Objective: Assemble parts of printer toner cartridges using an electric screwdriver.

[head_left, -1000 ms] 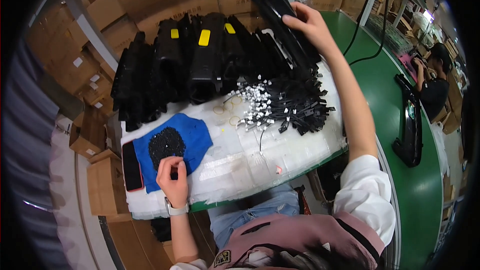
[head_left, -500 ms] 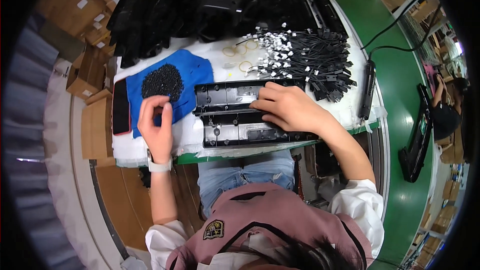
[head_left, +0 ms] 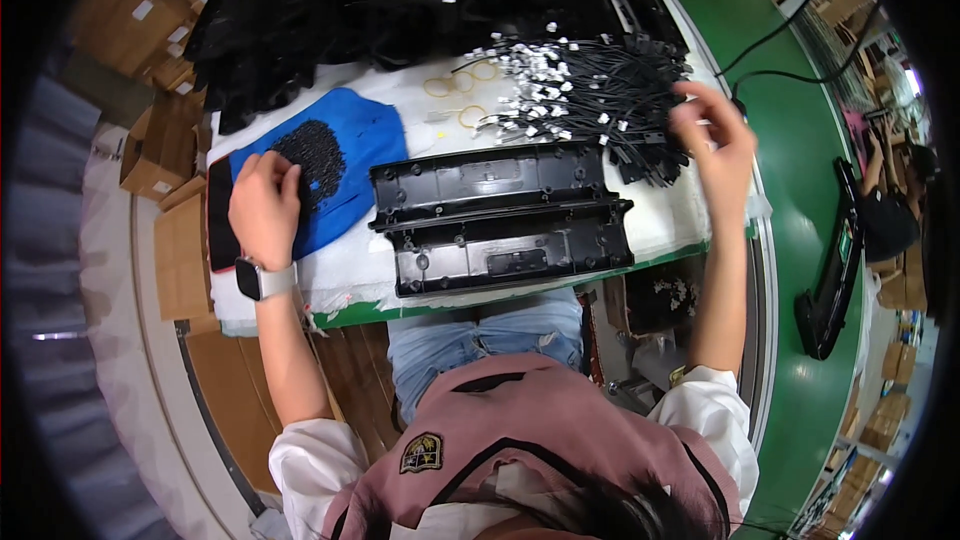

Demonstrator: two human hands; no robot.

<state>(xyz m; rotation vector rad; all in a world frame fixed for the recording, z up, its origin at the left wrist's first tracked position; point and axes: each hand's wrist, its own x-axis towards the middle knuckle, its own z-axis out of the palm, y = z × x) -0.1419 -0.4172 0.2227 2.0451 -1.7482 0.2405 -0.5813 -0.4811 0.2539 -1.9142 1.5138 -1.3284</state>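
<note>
My left hand (head_left: 265, 205) is beside a heap of small black pieces (head_left: 310, 160) on a blue cloth (head_left: 370, 130). Its fingers are curled together, and whatever they may hold is too small to make out. Raised at the right edge of a bundle of black cables (head_left: 625, 100) with white connectors is my right hand (head_left: 718, 145). Its fingers are bent but apart, with nothing visible between them. Between my hands, two long black plastic housings (head_left: 470, 250) lie side by side, hollow face up, with neither hand touching them.
Many black plastic housings (head_left: 400, 0) are piled at the back of the white-covered table (head_left: 350, 285). A dark phone (head_left: 220, 220) lies at the left edge. Several rubber bands (head_left: 455, 85) lie left of the connectors. On the green surface at right is another long black part (head_left: 835, 270).
My right hand has left the housings and moved right and away to the cables' edge. My left hand has shifted left, its fingers curling more. The housings now show uncovered.
</note>
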